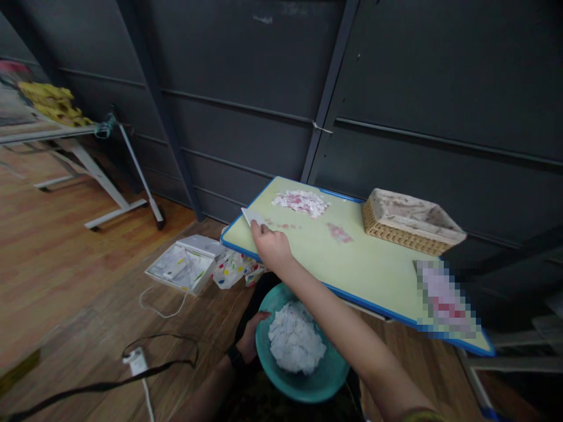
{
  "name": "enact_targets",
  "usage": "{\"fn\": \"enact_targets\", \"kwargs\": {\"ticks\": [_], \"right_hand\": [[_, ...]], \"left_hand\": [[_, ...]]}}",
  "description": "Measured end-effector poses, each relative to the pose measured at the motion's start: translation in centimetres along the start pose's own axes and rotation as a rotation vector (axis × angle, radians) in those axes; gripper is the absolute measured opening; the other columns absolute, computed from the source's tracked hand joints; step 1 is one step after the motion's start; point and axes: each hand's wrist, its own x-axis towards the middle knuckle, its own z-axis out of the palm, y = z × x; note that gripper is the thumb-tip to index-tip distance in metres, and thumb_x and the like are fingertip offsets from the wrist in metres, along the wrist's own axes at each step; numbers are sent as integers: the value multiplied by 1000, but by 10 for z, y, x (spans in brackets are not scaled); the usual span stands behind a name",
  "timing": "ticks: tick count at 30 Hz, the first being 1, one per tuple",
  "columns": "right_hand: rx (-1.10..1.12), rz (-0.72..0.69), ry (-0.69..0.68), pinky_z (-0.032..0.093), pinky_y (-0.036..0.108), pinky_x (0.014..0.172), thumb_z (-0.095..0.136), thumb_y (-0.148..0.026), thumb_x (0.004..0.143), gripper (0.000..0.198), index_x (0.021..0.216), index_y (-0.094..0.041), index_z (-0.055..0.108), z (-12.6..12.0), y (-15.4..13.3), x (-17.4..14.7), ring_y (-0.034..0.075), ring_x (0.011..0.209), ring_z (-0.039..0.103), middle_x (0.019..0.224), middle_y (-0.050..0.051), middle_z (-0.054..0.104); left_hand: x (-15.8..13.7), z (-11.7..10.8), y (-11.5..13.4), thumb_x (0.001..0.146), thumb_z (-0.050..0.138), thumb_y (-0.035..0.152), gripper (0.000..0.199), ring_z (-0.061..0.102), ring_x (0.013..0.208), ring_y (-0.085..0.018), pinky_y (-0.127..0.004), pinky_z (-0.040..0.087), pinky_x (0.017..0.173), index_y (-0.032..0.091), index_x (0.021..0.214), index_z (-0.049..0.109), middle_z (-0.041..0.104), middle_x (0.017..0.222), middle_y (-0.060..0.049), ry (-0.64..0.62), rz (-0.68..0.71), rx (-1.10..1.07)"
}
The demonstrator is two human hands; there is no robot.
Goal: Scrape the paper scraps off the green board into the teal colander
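My left hand [250, 338], with a dark band at the wrist, grips the left rim of a teal bowl [323, 387] at my lap. A mound of white, paper-like flakes [295, 338] lies in the bowl. My right hand [272, 249] reaches over the left end of a pale yellow table [308, 258] with a blue edge. Between its fingers is a flat white card-like piece [250, 216], held close to the tabletop. Beyond it, white and pink flakes [302, 202] lie in a pile. Some flat pinkish pieces [339, 232] are on the table's middle.
A wicker basket [404, 237] with a cloth lining stands at the table's back right. An open white box [180, 266] and a dotted bag [229, 266] are on the floor at left. A power strip [138, 360] with cables lies nearby. Dark panels [246, 105] rise behind.
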Motion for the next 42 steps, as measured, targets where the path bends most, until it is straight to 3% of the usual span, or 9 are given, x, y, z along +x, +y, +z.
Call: {"fn": "enact_targets", "kwargs": {"ticks": [7, 17, 22, 27, 34, 39, 42], "right_hand": [[-37, 360, 1, 55, 35, 78, 39, -10, 89, 57, 146, -13, 38, 0, 54, -38, 27, 89, 72, 118, 22, 68], [40, 579, 210, 50, 34, 72, 40, -12, 88, 50, 136, -13, 54, 5, 135, -84, 28, 77, 70, 89, 17, 74], [236, 627, 453, 51, 35, 81, 49, -21, 81, 45, 122, -10, 64, -4, 183, -77, 28, 90, 69, 103, 17, 74], [326, 652, 541, 50, 41, 90, 53, -21, 76, 53, 127, -9, 62, -15, 224, -50, 31, 100, 67, 111, 17, 72], [332, 770, 600, 48, 44, 90, 47, -22, 84, 45, 126, -12, 62, 7, 227, -48, 35, 100, 66, 110, 19, 72], [328, 704, 572, 47, 43, 87, 47, -24, 88, 43, 128, -16, 60, 14, 218, -50, 33, 96, 66, 103, 16, 73], [321, 640, 542, 48, 41, 85, 47, -26, 89, 43, 130, -17, 58, 15, 213, -48, 33, 92, 67, 99, 15, 73]], "left_hand": [[7, -8, -3, 73, 71, 29, 38, 74, 95, -35, -47, 53, 91, 13, 108, 71, 81, 88, -12, -9, -74, -72], [13, -11, -6, 80, 66, 30, 51, 71, 105, -37, -48, 49, 98, 0, 122, 63, 79, 101, -21, -58, -52, -66], [12, -13, -4, 78, 67, 29, 55, 71, 106, -37, -50, 48, 100, 6, 128, 62, 79, 106, -18, -82, -77, -87], [9, -9, -1, 79, 67, 25, 57, 71, 105, -37, -48, 48, 101, 2, 131, 60, 79, 103, -19, -19, -70, -109], [15, -20, -2, 80, 66, 23, 48, 72, 104, -39, -51, 46, 101, 6, 125, 65, 80, 97, -17, 2, -79, -126], [21, -30, -3, 78, 68, 20, 32, 73, 99, -37, -49, 48, 98, 9, 108, 71, 81, 90, -13, 20, -26, -140], [18, -29, -2, 77, 69, 19, 31, 73, 99, -37, -48, 50, 95, 11, 107, 70, 81, 91, -13, 36, -12, -149]]}}
